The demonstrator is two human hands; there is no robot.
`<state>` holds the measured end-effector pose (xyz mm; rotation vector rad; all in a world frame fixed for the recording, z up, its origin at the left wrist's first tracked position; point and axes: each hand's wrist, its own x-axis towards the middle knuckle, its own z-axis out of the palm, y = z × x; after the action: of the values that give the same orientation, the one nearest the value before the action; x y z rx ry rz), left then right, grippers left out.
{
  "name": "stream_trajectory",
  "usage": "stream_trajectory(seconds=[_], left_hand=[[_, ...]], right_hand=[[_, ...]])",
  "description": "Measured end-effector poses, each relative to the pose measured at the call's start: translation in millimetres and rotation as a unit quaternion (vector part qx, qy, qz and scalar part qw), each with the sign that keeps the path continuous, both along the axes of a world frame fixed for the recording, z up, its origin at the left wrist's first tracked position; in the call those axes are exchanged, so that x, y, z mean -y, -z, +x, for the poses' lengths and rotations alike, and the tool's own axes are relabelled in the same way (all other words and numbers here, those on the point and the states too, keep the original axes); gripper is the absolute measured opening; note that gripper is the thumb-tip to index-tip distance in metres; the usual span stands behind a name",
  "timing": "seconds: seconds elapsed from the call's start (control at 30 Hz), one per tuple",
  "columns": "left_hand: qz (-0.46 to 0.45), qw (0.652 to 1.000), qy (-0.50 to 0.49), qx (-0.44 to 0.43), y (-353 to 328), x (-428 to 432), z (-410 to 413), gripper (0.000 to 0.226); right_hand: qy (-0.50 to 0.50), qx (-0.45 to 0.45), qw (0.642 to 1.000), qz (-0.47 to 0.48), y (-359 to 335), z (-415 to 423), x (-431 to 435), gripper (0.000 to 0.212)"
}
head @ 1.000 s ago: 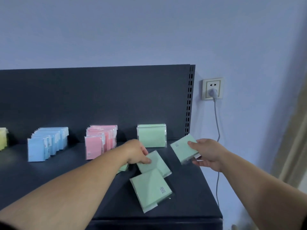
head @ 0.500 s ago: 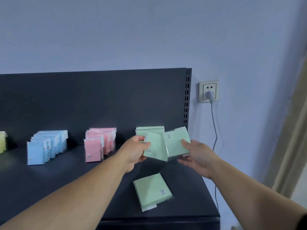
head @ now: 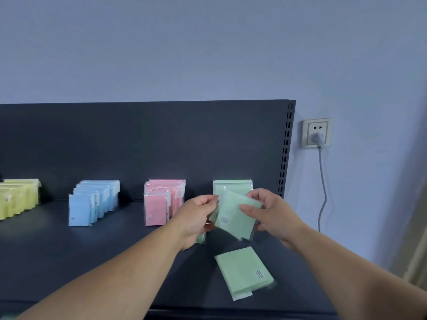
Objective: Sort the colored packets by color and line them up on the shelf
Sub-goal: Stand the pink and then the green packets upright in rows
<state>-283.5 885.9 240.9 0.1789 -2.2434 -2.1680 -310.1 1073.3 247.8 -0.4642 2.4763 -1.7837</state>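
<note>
Glossy, plastic-wrapped green packets are gripped above the matte dark shelf by curled fingers of the left hand and right hand. A loose packet is laid flat below; the green row behind is partly hidden.

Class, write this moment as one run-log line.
left hand and right hand: holding green packets | loose green packet: flat on shelf | standing: yellow row, blue row, pink row, green row
</note>
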Motion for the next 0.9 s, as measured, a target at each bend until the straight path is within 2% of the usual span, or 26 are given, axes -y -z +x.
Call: stream_trajectory(seconds=[0.1, 0.17, 0.33, 0.47, 0.53, 0.63, 0.7, 0.8, 0.9], left_hand=[[0.028, 1.0, 0.014, 0.005, -0.1, 10.9, 0.3, 0.026], [-0.001, 1.0, 0.03, 0.002, 2.1, 18.7, -0.8, 0.031], [-0.201, 0.976, 0.062, -0.059, 5.0, 27.1, -4.2, 0.024], [-0.321, 0.942, -0.048, -0.083, -5.5, 49.3, -9.4, 0.024], [-0.385, 0.92, -0.059, -0.049, -6.9, 63.7, -12.3, 0.027], [-0.493, 0.868, 0.02, 0.053, -6.2, 70.5, -11.3, 0.049], [-0.515, 0.848, 0.067, 0.099, -3.5, 68.6, -9.7, 0.068], [-0.484, 0.866, 0.088, 0.092, 1.3, 65.5, -8.3, 0.08], [-0.465, 0.876, 0.111, 0.071, 3.3, 61.2, -8.1, 0.087]], right_hand=[[-0.007, -0.01, 1.0, 0.028, 2.2, -1.6, 13.0, 0.017], [0.012, -0.032, 0.998, 0.052, 1.7, -1.3, 20.6, 0.025], [0.068, -0.091, 0.992, 0.049, -1.5, 4.8, 34.0, 0.034], [0.082, -0.1, 0.983, 0.129, 1.7, 1.1, 30.0, 0.026], [0.078, -0.053, 0.977, 0.189, 8.1, -0.6, 26.8, 0.029], [0.055, 0.002, 0.973, 0.226, 13.8, 1.0, 25.2, 0.038], [0.068, 0.0, 0.972, 0.224, 14.2, 1.0, 26.2, 0.044], [0.126, -0.016, 0.977, 0.172, 17.0, -2.0, 26.3, 0.044], [0.17, -0.014, 0.982, 0.076, 22.2, -3.2, 23.1, 0.032]])
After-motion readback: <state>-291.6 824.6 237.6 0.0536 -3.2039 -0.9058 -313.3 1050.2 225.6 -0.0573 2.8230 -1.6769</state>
